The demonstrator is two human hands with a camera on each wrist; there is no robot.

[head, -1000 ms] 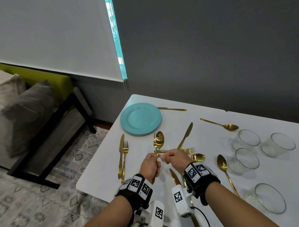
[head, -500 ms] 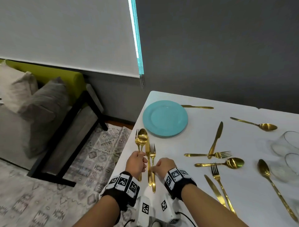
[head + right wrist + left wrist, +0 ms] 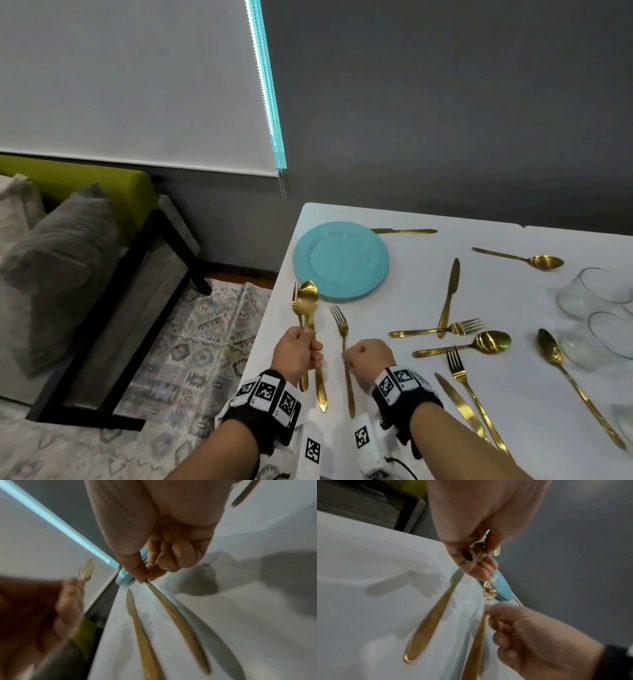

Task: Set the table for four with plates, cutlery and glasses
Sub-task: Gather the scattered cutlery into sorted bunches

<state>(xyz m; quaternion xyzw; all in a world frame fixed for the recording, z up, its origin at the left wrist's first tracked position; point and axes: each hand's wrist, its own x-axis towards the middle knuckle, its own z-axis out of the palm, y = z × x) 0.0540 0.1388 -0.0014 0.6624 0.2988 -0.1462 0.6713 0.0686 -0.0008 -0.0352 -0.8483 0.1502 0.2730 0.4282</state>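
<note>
Bare table [image 3: 394,387] between hands and scattered cutlery [image 3: 455,337]

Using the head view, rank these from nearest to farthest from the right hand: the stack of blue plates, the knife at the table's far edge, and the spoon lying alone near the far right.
Measured from the right hand:
1. Stack of blue plates, ahead and slightly left.
2. Knife at the far edge, just beyond the plates.
3. Lone spoon, far off to the right, near the glasses.

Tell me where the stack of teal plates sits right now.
In the head view, the teal plates sit at the table's far left corner, just beyond the left hand holding a gold spoon, with a gold knife lying behind them.
</note>
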